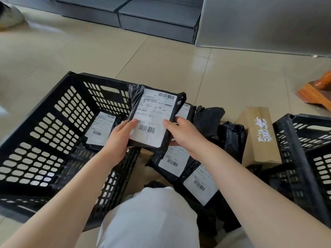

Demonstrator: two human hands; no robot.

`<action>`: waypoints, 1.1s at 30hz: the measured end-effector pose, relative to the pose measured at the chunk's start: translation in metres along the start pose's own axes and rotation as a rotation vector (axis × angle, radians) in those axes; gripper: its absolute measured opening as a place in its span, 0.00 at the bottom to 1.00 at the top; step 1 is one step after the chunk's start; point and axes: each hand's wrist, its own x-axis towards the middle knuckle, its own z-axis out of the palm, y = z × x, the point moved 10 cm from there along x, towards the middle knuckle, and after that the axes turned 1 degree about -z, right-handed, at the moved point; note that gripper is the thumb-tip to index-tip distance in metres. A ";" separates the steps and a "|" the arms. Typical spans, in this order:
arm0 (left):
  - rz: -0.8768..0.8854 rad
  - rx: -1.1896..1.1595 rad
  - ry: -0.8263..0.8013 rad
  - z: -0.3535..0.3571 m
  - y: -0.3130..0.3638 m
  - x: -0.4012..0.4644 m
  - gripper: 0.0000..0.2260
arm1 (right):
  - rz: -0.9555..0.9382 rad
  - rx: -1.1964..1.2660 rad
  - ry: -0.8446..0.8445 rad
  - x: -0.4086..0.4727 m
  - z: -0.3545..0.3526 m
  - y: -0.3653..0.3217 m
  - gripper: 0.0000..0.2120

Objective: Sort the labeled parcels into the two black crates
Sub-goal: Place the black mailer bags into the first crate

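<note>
Both hands, left (pixel 120 138) and right (pixel 180 135), grip one labeled parcel (pixel 154 117) between them.

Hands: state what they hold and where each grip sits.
Both hold one black labeled parcel above the pile. The left hand grips its lower left edge, thumb on the label; the right hand grips its lower right edge.

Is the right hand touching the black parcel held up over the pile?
Touching. The head view shows the right hand with its thumb on the label of the held parcel.
</note>
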 end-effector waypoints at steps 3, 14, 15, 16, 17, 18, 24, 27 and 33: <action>0.021 -0.030 0.063 -0.021 0.010 0.001 0.08 | -0.002 -0.060 -0.010 -0.001 0.012 -0.004 0.20; 0.020 0.012 0.252 -0.144 0.028 0.007 0.07 | -0.303 -0.605 -0.320 -0.029 0.111 -0.020 0.21; 0.013 0.023 0.259 -0.153 0.025 0.009 0.07 | -0.336 -0.608 -0.295 -0.027 0.117 -0.023 0.21; 0.003 0.028 0.265 -0.160 0.023 0.009 0.07 | -0.365 -0.623 -0.287 -0.025 0.123 -0.024 0.22; -0.008 0.030 0.276 -0.168 0.020 0.009 0.07 | -0.392 -0.660 -0.300 -0.024 0.130 -0.025 0.23; -0.021 0.035 0.289 -0.176 0.018 0.010 0.07 | -0.413 -0.714 -0.326 -0.022 0.137 -0.024 0.24; -0.117 0.184 0.406 -0.233 -0.011 0.027 0.09 | -0.300 -1.031 -0.476 -0.011 0.160 -0.008 0.29; -0.166 0.328 0.494 -0.271 -0.028 0.040 0.12 | -0.295 -1.192 -0.487 -0.011 0.162 -0.009 0.28; -0.325 0.555 0.679 -0.328 -0.068 0.042 0.19 | -0.276 -1.250 -0.490 -0.011 0.164 -0.011 0.28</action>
